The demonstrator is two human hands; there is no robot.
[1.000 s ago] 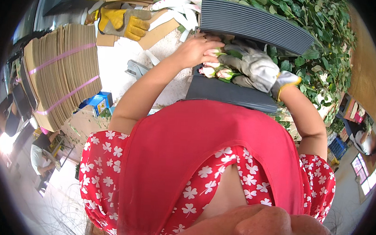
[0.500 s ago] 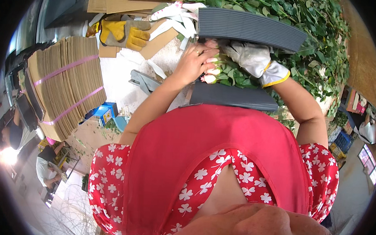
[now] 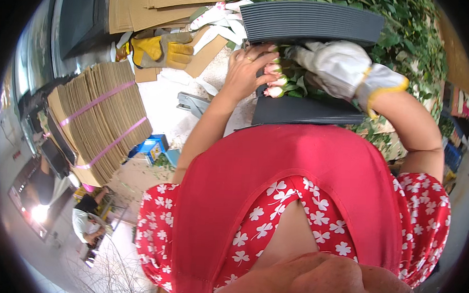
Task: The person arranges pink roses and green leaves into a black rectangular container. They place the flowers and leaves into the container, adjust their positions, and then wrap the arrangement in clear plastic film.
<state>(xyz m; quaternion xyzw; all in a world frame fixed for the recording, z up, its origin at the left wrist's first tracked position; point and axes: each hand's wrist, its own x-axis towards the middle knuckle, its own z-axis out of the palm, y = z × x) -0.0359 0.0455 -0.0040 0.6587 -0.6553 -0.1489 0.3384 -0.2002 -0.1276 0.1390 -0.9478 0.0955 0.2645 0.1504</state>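
Pink-and-white roses [image 3: 275,81] lie in a column, their heads toward the left, between two dark ribbed panels: the far panel [image 3: 313,23] and the near panel [image 3: 304,112]. My bare left hand [image 3: 246,71] rests against the heads, its fingers spread and touching the blooms. From the right, my right hand [image 3: 335,67], in a white work glove with a yellow-edged cuff, reaches over the stems and leaves. Its gloved fingers are bent together beside the farthest rose, seemingly around its stem; the far panel and the glove hide part of the grip.
Leafy stems [image 3: 411,44] heap up at the far right. A yellow-and-grey glove [image 3: 163,50], flat cardboard [image 3: 167,2] and a grey stapler-like tool [image 3: 192,104] lie to the left. Beyond them stands a strapped cardboard stack [image 3: 100,114]. Another person [image 3: 87,221] works at lower left.
My view has shifted, so the bench things sit farther right. The gloved right hand has drawn slightly away from the rose heads; the left fingers have spread over them.
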